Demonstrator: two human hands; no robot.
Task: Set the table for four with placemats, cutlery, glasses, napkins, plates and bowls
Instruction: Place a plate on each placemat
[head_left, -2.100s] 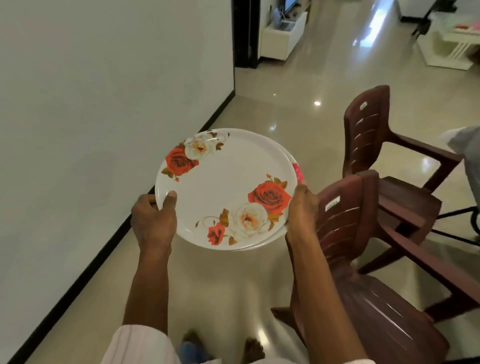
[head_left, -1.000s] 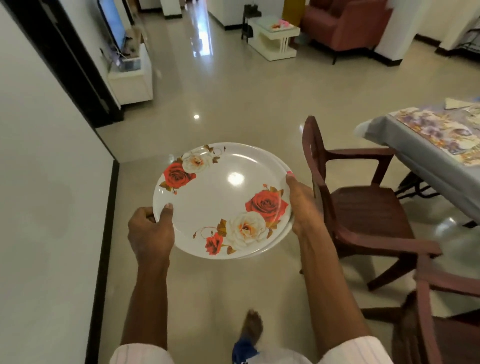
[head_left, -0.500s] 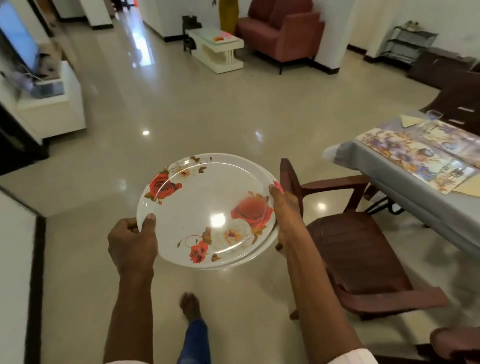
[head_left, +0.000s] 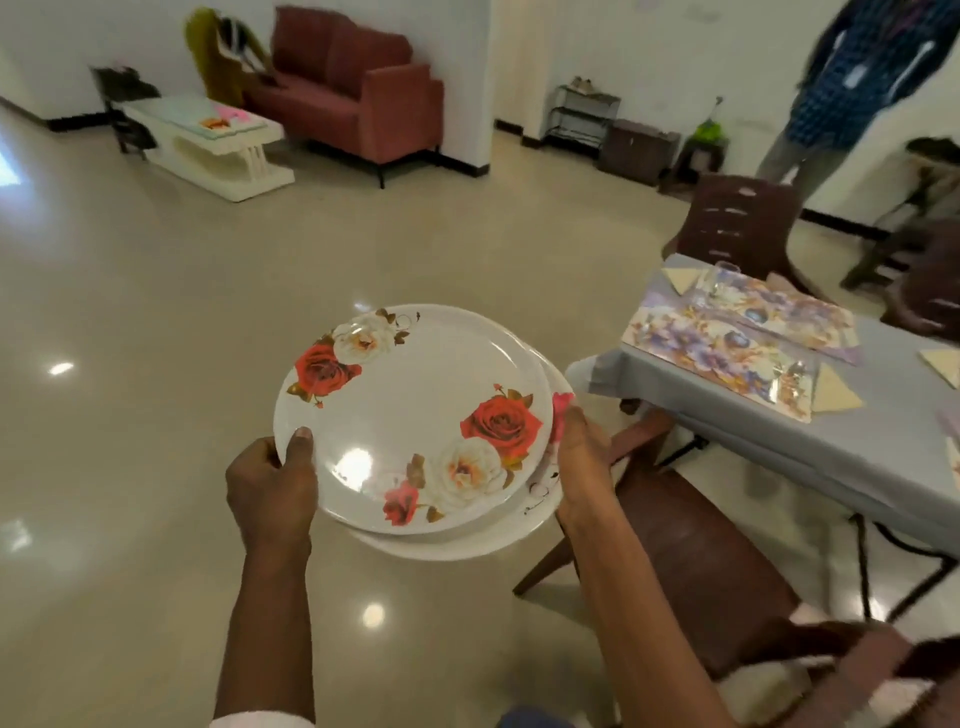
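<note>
Plates, seemingly two or more stacked, are sitting mid-frame, left hand and right hand gripping opposite rims; next they are needing setting on the table, frame right.

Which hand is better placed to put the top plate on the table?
Probably the right hand: it holds the plates on the side nearest the table, while the left hand can support the stack.

We found no readable text, label, brand, number or sign anywhere; everything that might bear writing was too blurred.
</note>
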